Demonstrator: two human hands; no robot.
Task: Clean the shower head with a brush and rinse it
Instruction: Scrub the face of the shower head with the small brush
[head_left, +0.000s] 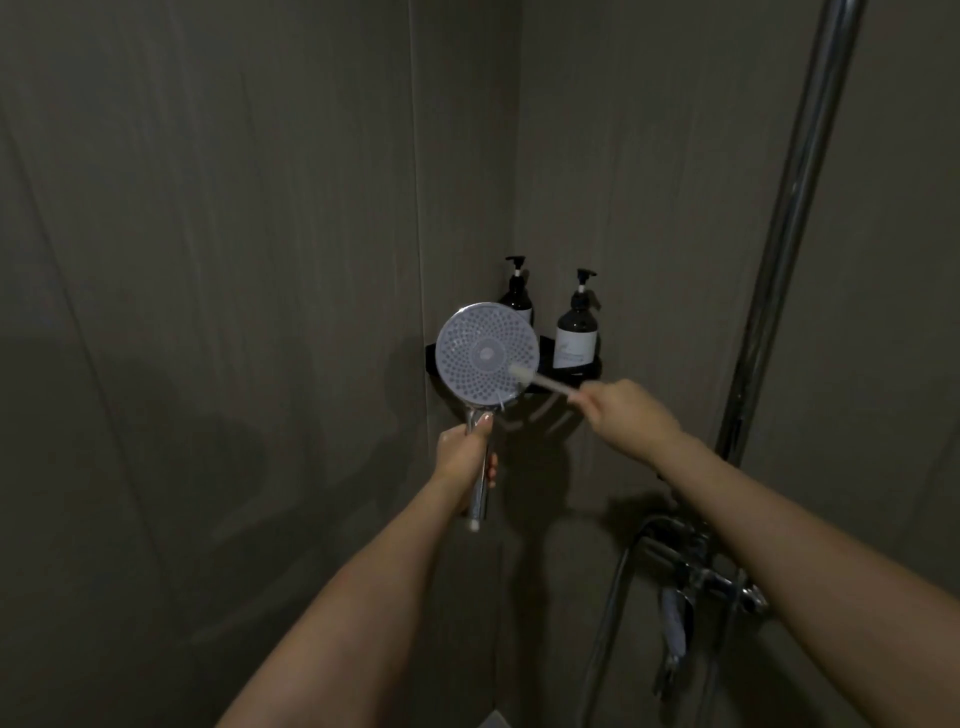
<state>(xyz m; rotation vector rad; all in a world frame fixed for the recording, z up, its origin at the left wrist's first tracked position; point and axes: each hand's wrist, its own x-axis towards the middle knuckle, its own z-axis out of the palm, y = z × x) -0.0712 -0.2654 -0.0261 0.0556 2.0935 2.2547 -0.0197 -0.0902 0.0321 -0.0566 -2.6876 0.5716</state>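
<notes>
A round shower head (480, 353) with a pale dotted face points toward me in front of the wall corner. My left hand (465, 457) grips its chrome handle from below, thumb up along the neck. A small white brush (524, 375) lies with its bristles on the lower right part of the face. My right hand (618, 410) holds the brush's handle from the right.
Two dark pump bottles (575, 332) stand on a black corner shelf (571, 373) behind the shower head. A chrome riser pipe (789, 223) runs up the right wall. The chrome mixer tap (696, 566) and its hose (608, 618) sit at lower right.
</notes>
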